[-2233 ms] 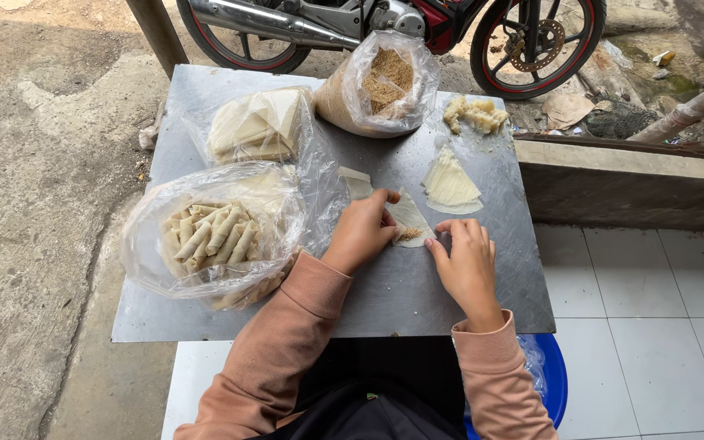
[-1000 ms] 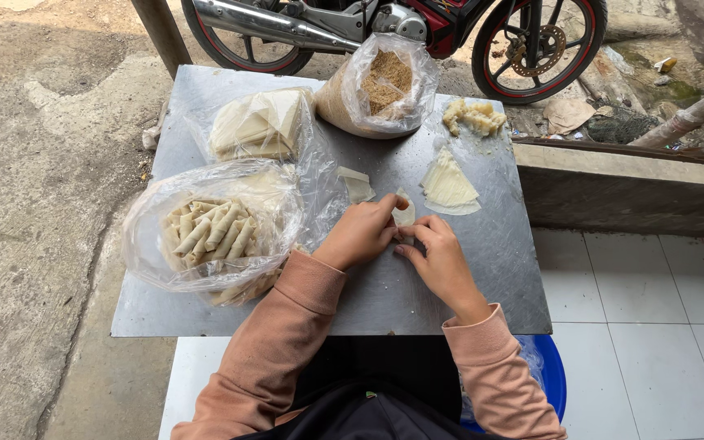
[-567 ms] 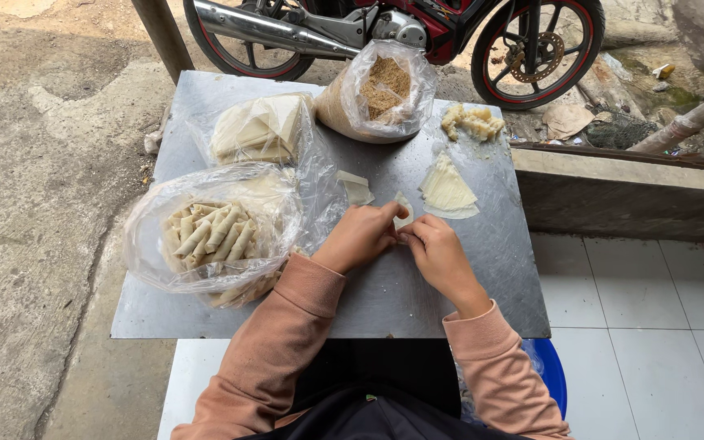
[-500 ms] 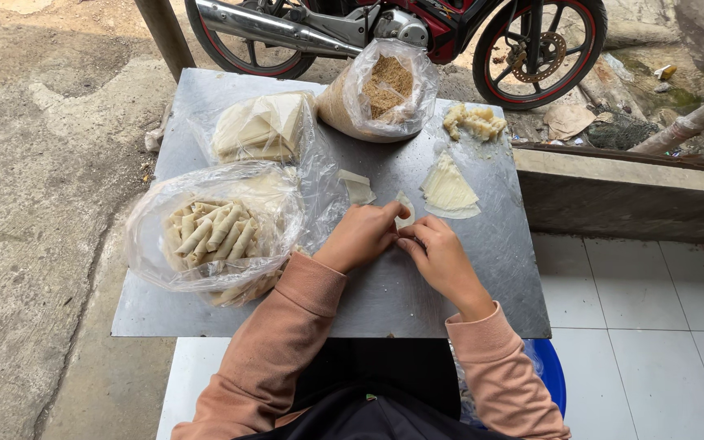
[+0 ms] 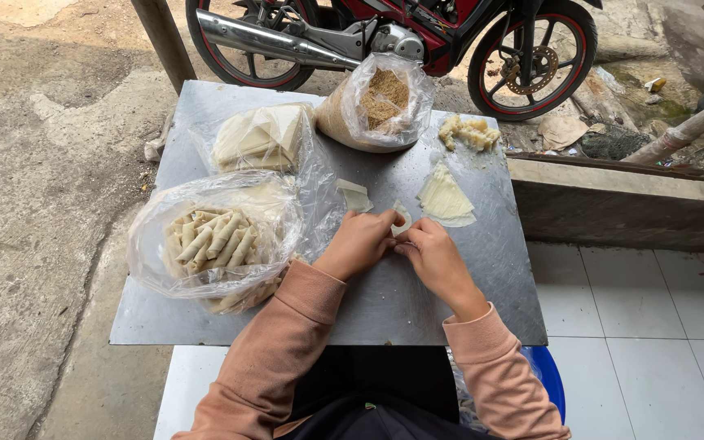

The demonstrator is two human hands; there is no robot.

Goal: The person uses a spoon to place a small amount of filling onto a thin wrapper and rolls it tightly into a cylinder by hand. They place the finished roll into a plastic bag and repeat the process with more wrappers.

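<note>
Both the left hand and right hand pinch a small pale wrapper just right of the bag of finished rolls, and too tight a squeeze could tear it.

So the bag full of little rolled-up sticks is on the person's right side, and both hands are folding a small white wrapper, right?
Not quite. In the head view the bag of rolled sticks sits on the person's left side. The rest holds: the left hand and right hand are together on a small white wrapper.

Our left hand and right hand pinching a small pale wrapper, over our metal table, bag of finished rolls at left, stacked wrappers just beyond.
</note>
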